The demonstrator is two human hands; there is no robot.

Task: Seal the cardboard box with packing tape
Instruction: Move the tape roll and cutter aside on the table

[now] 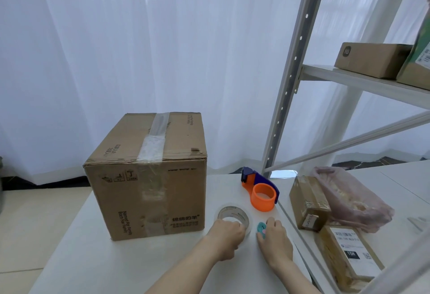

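Note:
A brown cardboard box point(149, 177) stands on the white table point(116, 259), its flaps closed and a clear tape strip running along its top seam and down the front. To its right lies a roll of clear packing tape point(233, 217), flat on the table. My left hand point(226, 235) rests on the roll's near edge, fingers curled over it. My right hand point(275, 238) lies beside it, fingers around a small teal cutter point(261, 228) with a pink spot. An orange and blue tape dispenser point(260, 191) with no roll in it sits behind the roll.
A metal shelf frame point(288, 79) rises at the right. Small cardboard parcels point(308, 203) and a pink plastic bag point(349, 200) lie on the lower surface at the right. More boxes point(370, 59) sit on the upper shelf. White curtains hang behind.

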